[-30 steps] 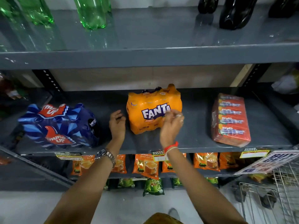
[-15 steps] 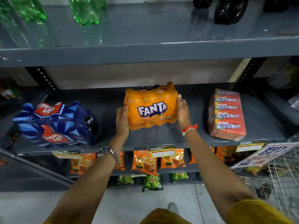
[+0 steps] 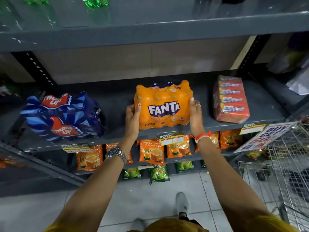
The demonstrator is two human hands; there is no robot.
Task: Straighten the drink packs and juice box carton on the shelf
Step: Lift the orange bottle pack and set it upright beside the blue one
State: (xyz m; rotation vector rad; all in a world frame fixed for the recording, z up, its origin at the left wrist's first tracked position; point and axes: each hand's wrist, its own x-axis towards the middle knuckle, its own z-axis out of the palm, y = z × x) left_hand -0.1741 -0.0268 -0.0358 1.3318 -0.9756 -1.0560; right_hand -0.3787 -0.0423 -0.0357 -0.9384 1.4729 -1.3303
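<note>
An orange Fanta pack stands in the middle of the grey shelf, its label facing me squarely. My left hand grips its left side and my right hand grips its right side. A blue Thums Up pack lies tilted at the shelf's left, apart from my hands. A red juice box carton sits at the right, turned slightly off the shelf edge.
Green bottles stand on the shelf above. Orange tea pouches and green pouches fill the lower shelves. A wire trolley with a promo sign stands at the right. Price tags hang on the shelf edge.
My hands moved from the front of the Fanta pack to its two sides and took hold. The pack has turned from tilted to square with the shelf edge.
</note>
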